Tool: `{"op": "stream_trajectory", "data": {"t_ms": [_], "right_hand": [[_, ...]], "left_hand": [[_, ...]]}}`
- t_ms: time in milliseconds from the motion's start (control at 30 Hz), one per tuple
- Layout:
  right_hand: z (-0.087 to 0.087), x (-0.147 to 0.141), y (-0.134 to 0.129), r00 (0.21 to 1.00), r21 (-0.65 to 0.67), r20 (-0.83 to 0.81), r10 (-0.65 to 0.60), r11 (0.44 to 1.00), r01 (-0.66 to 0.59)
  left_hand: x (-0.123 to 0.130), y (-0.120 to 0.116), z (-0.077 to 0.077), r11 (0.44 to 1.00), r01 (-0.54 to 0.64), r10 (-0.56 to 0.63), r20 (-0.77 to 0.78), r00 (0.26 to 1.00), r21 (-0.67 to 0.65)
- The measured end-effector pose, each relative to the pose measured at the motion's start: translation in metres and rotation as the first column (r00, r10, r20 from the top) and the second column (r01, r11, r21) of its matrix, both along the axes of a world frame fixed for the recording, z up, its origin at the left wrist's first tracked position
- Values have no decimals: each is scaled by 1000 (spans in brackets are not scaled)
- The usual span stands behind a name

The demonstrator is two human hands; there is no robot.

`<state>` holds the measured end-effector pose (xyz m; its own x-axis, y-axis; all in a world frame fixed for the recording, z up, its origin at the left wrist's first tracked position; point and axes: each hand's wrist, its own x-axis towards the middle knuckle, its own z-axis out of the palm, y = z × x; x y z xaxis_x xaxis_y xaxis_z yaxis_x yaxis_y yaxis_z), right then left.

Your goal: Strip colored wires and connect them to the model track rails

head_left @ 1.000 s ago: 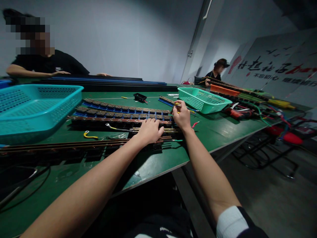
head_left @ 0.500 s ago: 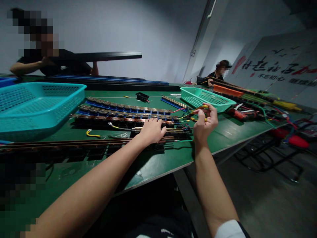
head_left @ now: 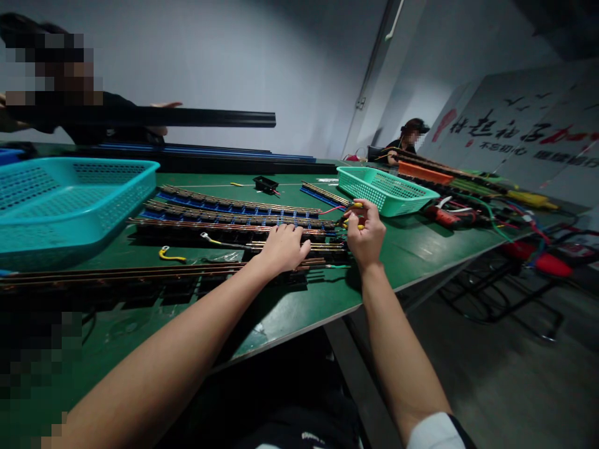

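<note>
My left hand (head_left: 284,247) lies palm down over a short black conductor-rail strip (head_left: 327,247) with copper-coloured bars. Its fingers curl over the far side and the thumb points right. My right hand (head_left: 367,236) is closed around pliers with yellow handles (head_left: 358,204). The pliers' dark jaws are at the strip's right end, among thin coloured wires; whether they grip a wire cannot be made out. A green wire (head_left: 334,267) sticks out of the longer rail strip (head_left: 116,274) in front. Behind my left hand lie several blue-based rail strips (head_left: 234,206).
A turquoise basket (head_left: 79,231) stands left, a green basket (head_left: 388,187) at the back right. A yellow cable with a ring terminal (head_left: 172,254) and a black box (head_left: 266,184) lie on the green table (head_left: 412,249). Red-handled tools (head_left: 449,215) lie right. One co-worker holds a black profile (head_left: 210,117); another sits farther back.
My right hand has moved left with the pliers, closer to the rail strip's end. My left hand stays on the strip. The co-worker's black profile has shifted slightly lower, and their hands have moved.
</note>
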<state>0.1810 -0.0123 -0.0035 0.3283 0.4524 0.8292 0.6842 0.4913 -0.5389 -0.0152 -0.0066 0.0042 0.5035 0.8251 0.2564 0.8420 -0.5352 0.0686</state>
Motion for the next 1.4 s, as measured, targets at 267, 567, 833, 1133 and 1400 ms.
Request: {"op": "stream_trajectory", "data": {"t_ms": [267,567,833,1133,1400], "right_hand": [[2,0,-2,993,49,-61,-103,993,106],[-2,5,3,994,30,-41,-106,994,107],[-2,4,3,991,45,-87,-105,993,110],[1,1,0,994,49,-81,-70,996,74],[-2,1,-1,971,-7,233,53,999,-53]], "left_hand": [[0,1,-1,1000,3,-3,17,1000,-4],[0,1,-1,1000,2,-2,16,1000,-4],[0,0,0,1000,9,-9,13,1000,-6],[-1,0,-1,1000,2,-2,3,1000,1],[-1,1,-2,1000,5,-4,23,1000,-3]]}}
